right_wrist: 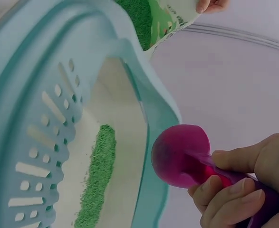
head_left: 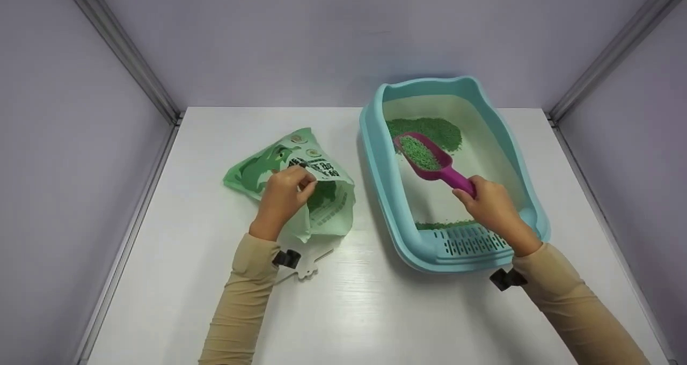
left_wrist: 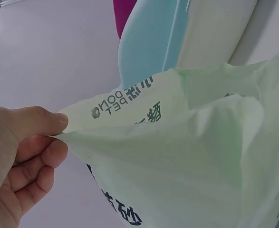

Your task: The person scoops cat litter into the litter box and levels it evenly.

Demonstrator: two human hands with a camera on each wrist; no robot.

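Observation:
My left hand point(head_left: 285, 194) pinches the edge of the mouth of a pale green cat litter bag point(head_left: 268, 166), which lies on the table with its opening toward me. In the left wrist view, thumb and forefinger grip the thin rim of the bag point(left_wrist: 168, 152). My right hand point(head_left: 491, 204) holds a magenta scoop point(head_left: 456, 180) by its handle, its bowl heaped with green litter pellets point(head_left: 420, 153). The scoop hangs over a light blue litter box point(head_left: 394, 193). Seen from the right wrist, the fingers wrap round the handle and the underside of the scoop point(right_wrist: 179, 154) shows.
Green pellets point(head_left: 437, 131) lie piled at the box's far end, with a thin strip point(head_left: 445, 225) near its slotted front ledge point(head_left: 472, 241). A small white flat piece point(head_left: 307, 268) rests on the white table point(head_left: 354, 311) beside the left wrist. Pale walls enclose the table.

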